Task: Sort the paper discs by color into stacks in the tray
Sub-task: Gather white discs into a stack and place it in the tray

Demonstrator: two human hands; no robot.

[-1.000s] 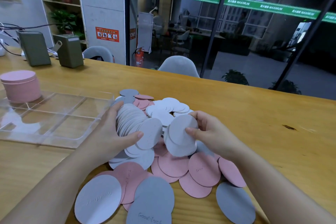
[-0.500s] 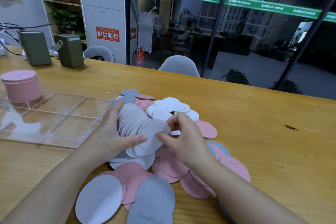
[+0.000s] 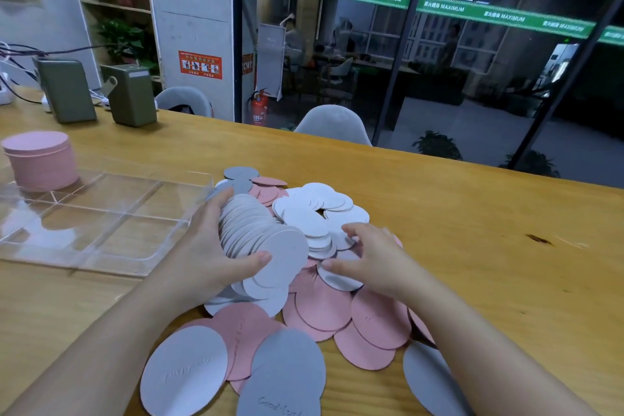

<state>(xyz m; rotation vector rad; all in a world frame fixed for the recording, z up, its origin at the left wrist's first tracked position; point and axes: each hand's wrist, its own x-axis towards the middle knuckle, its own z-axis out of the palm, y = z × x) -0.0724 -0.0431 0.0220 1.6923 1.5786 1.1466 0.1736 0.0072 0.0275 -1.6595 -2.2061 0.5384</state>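
A loose pile of white, pink and grey paper discs [image 3: 341, 307] lies on the wooden table in front of me. My left hand [image 3: 206, 257] grips a fanned stack of white discs [image 3: 263, 240] on its edge, fingers behind and thumb in front. My right hand [image 3: 368, 257] reaches into the pile just right of that stack and pinches a white disc [image 3: 337, 277] between thumb and fingers. The clear divided tray [image 3: 101, 213] sits to the left, with a tall stack of pink discs [image 3: 40, 159] in its far left compartment.
Two green boxes [image 3: 98, 91] with cables stand at the table's far left. Grey chairs [image 3: 334, 125] are tucked in behind the far edge, before a glass wall. Bare tabletop stretches to the right of the pile.
My right hand added its white disc to the stack in my left hand, then moved back right and down into the pile, where it now pinches another white disc. The left hand stayed put.
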